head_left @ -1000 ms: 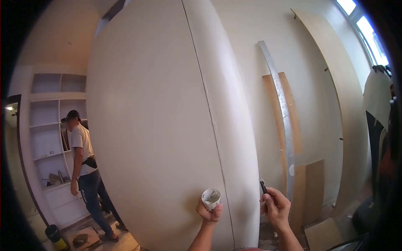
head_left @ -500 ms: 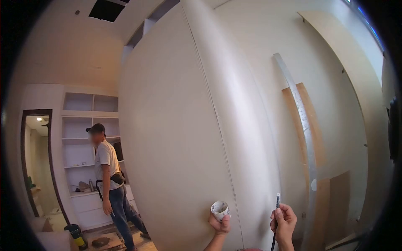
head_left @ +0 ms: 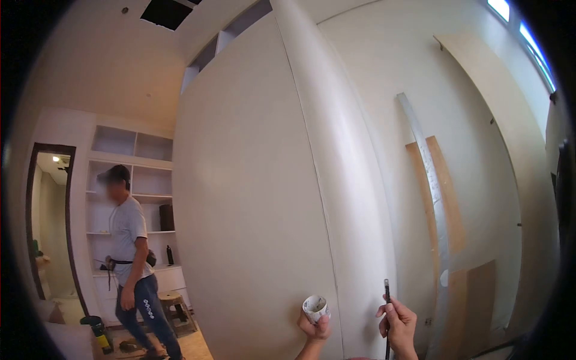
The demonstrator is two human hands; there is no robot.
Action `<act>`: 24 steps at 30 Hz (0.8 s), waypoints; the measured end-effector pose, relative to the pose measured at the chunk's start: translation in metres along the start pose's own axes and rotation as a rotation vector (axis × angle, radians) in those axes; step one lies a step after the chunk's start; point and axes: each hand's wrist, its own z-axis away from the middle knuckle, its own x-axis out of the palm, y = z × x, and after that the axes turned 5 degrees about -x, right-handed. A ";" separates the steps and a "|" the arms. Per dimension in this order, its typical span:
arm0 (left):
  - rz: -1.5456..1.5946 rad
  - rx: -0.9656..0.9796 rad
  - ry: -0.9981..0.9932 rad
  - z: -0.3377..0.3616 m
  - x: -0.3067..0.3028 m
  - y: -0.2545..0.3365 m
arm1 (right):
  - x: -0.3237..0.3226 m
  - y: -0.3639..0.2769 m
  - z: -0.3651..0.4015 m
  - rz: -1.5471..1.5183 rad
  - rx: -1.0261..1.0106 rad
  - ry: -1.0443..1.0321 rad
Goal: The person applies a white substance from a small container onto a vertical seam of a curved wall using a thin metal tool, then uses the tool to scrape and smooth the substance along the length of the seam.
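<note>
My left hand [head_left: 314, 332] is wrapped round a small white cup [head_left: 315, 308], its inside smeared with grey. The mouth of the cup faces up and toward me. To the right, my right hand [head_left: 399, 324] pinches a thin dark-handled paintbrush [head_left: 387, 293] between thumb and fingers, with the metal-banded tip pointing up. Both hands are low in the view, in front of a tall pale panel [head_left: 252, 180] with a narrow vertical seam. The brush tip overlaps the panel's rounded right side in this view.
At the left a person [head_left: 132, 252] walks near white shelves [head_left: 153, 180], with a wooden stool [head_left: 173, 303] behind them. A black bucket [head_left: 95, 329] stands on the floor. Along the right wall lean a metal bar [head_left: 427, 168], brown boards [head_left: 474, 300] and a long pale board [head_left: 498, 90].
The person at the left has stepped further left, uncovering the stool. My right hand has shifted slightly left and down with the brush. My view has tilted a little; the cup stays in my left hand.
</note>
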 end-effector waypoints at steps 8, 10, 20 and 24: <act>-0.015 -0.023 -0.076 0.003 -0.007 -0.015 | 0.021 0.012 -0.035 0.258 -0.076 0.056; 0.028 0.076 -0.084 0.001 -0.005 -0.014 | 0.018 0.014 -0.052 0.299 -0.110 0.146; 0.173 -0.123 -0.083 0.019 0.004 -0.014 | 0.023 0.038 -0.128 0.952 -0.614 0.436; 0.164 -0.121 -0.133 0.039 -0.002 -0.032 | 0.005 0.041 -0.144 1.043 -0.641 0.519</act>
